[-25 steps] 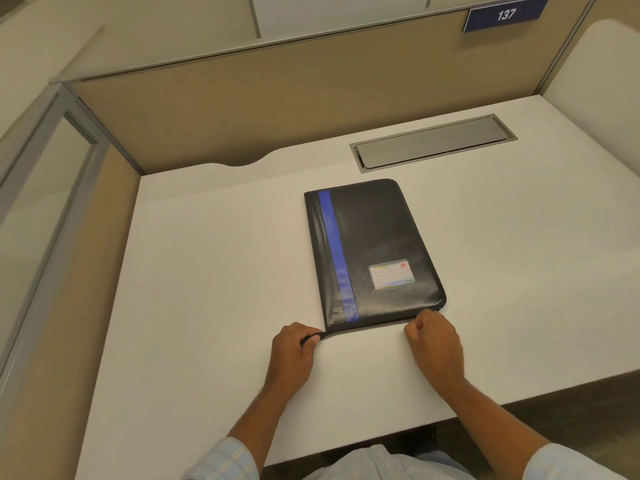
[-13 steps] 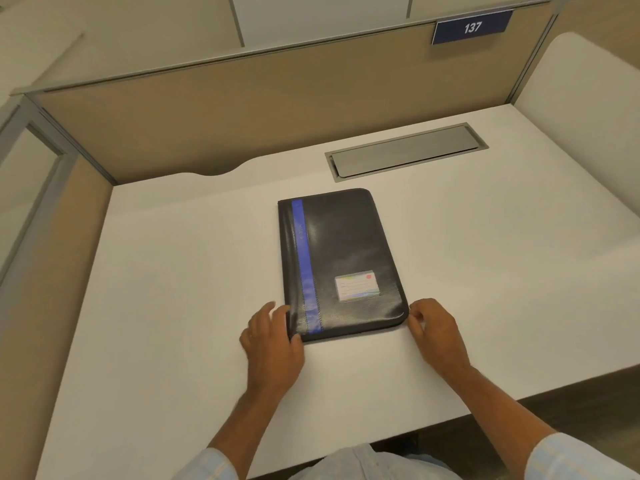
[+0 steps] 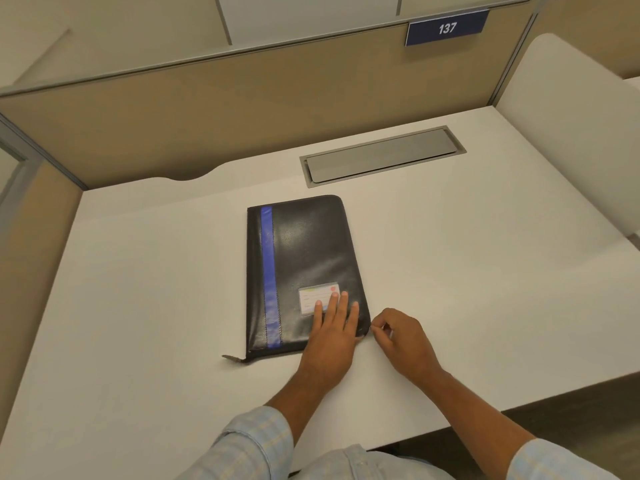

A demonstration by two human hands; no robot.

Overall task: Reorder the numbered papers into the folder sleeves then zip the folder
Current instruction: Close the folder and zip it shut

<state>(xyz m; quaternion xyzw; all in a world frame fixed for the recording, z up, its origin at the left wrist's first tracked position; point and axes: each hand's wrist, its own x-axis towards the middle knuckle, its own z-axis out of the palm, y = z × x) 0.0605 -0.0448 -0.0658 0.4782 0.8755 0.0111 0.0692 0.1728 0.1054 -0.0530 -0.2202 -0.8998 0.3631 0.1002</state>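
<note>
A black zip folder [image 3: 304, 258] with a blue stripe [image 3: 269, 271] and a small label card [image 3: 313, 297] lies closed on the white desk [image 3: 138, 306]. My left hand [image 3: 334, 327] lies flat on its near right corner, fingers spread over the card's edge. My right hand [image 3: 401, 337] sits just right of that corner, thumb and forefinger pinched together at the folder's edge; what they hold is too small to tell. A zipper tail [image 3: 232, 357] sticks out at the near left corner. No papers are visible.
A grey cable hatch [image 3: 381, 155] is set into the desk behind the folder. Beige partition walls [image 3: 207, 109] close the back and left; a white side panel [image 3: 571, 133] stands at the right. A blue sign reading 137 [image 3: 446, 28] hangs above.
My left hand moved from the folder's near left corner across to its near right corner and now lies flat on it. My right hand stayed at the right corner, fingers now pinched.
</note>
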